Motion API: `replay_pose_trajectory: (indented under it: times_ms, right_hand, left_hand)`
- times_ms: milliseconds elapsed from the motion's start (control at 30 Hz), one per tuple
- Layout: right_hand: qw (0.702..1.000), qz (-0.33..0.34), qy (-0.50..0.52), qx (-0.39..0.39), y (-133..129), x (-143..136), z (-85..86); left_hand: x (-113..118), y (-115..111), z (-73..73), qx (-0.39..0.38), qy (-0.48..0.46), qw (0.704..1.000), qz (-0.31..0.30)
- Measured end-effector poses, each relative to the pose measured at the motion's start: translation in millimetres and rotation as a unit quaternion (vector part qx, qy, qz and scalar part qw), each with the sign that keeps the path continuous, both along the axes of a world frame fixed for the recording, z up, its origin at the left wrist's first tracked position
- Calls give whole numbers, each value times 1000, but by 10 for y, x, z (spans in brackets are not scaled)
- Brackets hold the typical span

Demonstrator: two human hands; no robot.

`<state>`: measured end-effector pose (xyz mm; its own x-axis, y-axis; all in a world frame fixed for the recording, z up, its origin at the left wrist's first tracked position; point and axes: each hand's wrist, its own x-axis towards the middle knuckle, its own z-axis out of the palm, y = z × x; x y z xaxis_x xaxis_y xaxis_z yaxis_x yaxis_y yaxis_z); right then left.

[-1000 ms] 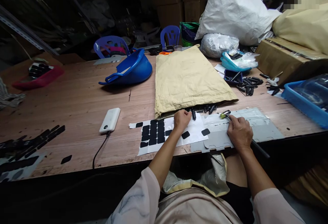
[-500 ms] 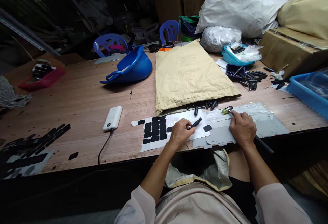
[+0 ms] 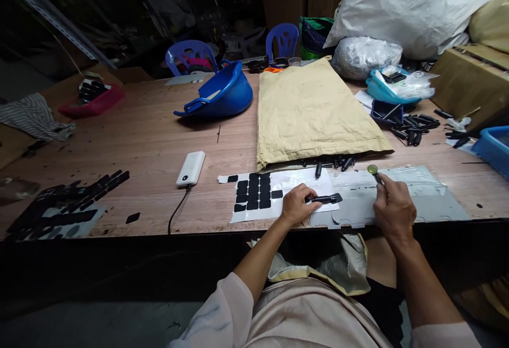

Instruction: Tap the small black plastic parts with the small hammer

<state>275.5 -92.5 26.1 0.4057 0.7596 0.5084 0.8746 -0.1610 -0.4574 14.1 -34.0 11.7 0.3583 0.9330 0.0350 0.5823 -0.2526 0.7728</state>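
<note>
Between its thumb and fingers my left hand (image 3: 299, 205) pinches a slim black cylinder (image 3: 324, 199), whose far end lies over a dark rounded patch (image 3: 338, 198) at the right edge of a white sheet (image 3: 284, 179). Black rounded-square stickers (image 3: 253, 191) in rows cover the sheet's left part. To the right, my right hand (image 3: 393, 207) is closed on a tool with a round yellow-green end (image 3: 373, 169), raised over the grey board (image 3: 429, 194). Much of the tool is hidden in the hand.
A tan paper sack (image 3: 318, 114) lies behind the sheet, with black cylinders (image 3: 345, 163) at its front edge. A white power bank (image 3: 191, 168) with a cable, a blue basin (image 3: 228, 93) and black strips (image 3: 105, 186) are leftward. Piled cylinders (image 3: 417, 124) lie at right.
The view has shifted, moving the table rightward in the picture. The black cylinder has been brought down level over the dark patch. The tool in my right hand has turned, its yellow-green end pointing away.
</note>
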Motion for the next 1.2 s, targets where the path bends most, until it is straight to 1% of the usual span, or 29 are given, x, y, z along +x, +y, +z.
replay_pose_trajectory:
  times_ms: [67, 133, 167, 233, 300, 400, 433, 533, 600, 733, 800, 967, 1033, 1100, 1200]
  right_hand:
    - [994, 88, 57, 30, -110, -202, 97]
    - [977, 183, 103, 15, -217, -419, 160]
    - [970, 215, 113, 1, -265, -520, 173]
    - [962, 251, 110, -14, -342, -687, 169]
    - [960, 265, 88, -2, -397, -798, 135]
    - [965, 260, 39, 22, -451, -874, 59]
    - [967, 254, 17, 16, -464, -880, 30]
    - [972, 232, -30, -34, -484, -864, -40]
    - [973, 223, -31, -46, -482, -835, -55]
    - [978, 209, 3, 7, -472, -786, -25]
    - [980, 196, 7, 21, -479, -780, -25]
    - [982, 186, -9, -16, -496, -770, -79]
    - [984, 177, 3, -3, -473, -724, -64]
    - [989, 150, 5, 10, -420, -626, -24]
    - [997, 76, -26, -17, -283, -375, 23]
  left_hand:
    - [16, -2, -3, -4, -2, 1000, 9]
    - [33, -5, -1, -12, -4, 1000, 20]
    - [39, -7, 4, -18, -5, 1000, 22]
    - [48, -7, 18, -28, -8, 999, 24]
    - [50, -5, 33, -33, -9, 999, 20]
    - [51, -5, 43, -29, -7, 999, 19]
    - [53, -8, 42, -27, -7, 999, 20]
    - [59, -20, 30, -15, -13, 999, 26]
    - [63, -26, 22, -7, -16, 1000, 26]
    - [65, -27, 18, -8, -12, 999, 32]
    - [67, -25, 21, -9, -11, 999, 35]
    - [71, -25, 22, -12, -9, 999, 36]
    - [69, -26, 14, -4, -6, 999, 34]
    - [67, -25, 7, 6, -3, 1000, 29]
    - [63, -23, 2, 12, -1, 1000, 24]
